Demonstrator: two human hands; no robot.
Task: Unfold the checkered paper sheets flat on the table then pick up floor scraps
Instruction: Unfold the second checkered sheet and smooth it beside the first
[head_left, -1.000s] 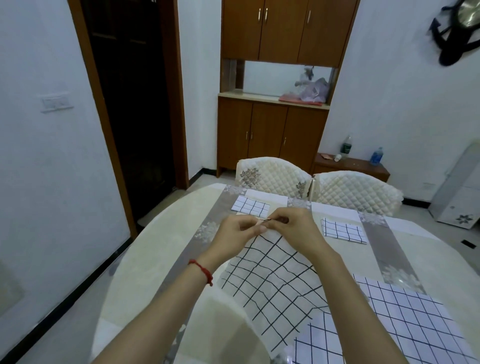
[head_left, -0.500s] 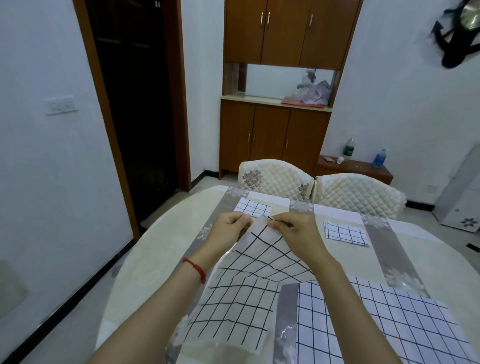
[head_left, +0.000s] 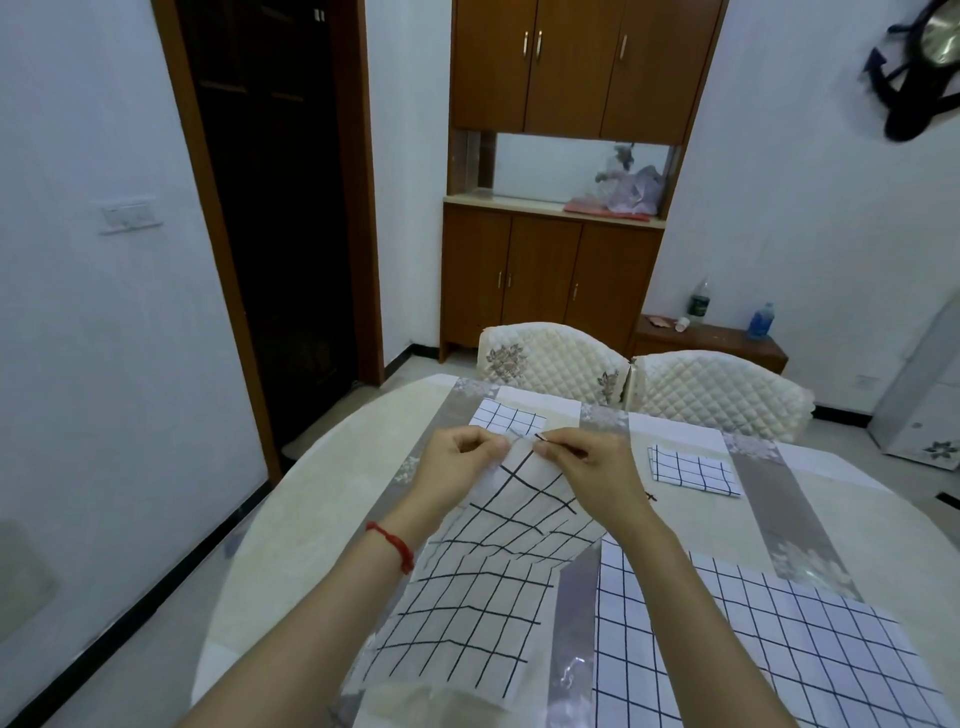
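Unfolded checkered sheet (head_left: 769, 639) laid flat at table's (head_left: 291, 545) near right; two folded sheets (head_left: 511, 418), (head_left: 693, 470) placed farther back, before quilted chairs (head_left: 550, 358). Floor scraps not seen. Translucent checkered sheet (head_left: 483, 587) raised at far edge, pinched by left hand (head_left: 460, 467) and right hand (head_left: 597, 475), fingers curled.

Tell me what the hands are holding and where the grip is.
Both the left hand and right hand pinch the far top edge of one checkered paper sheet.
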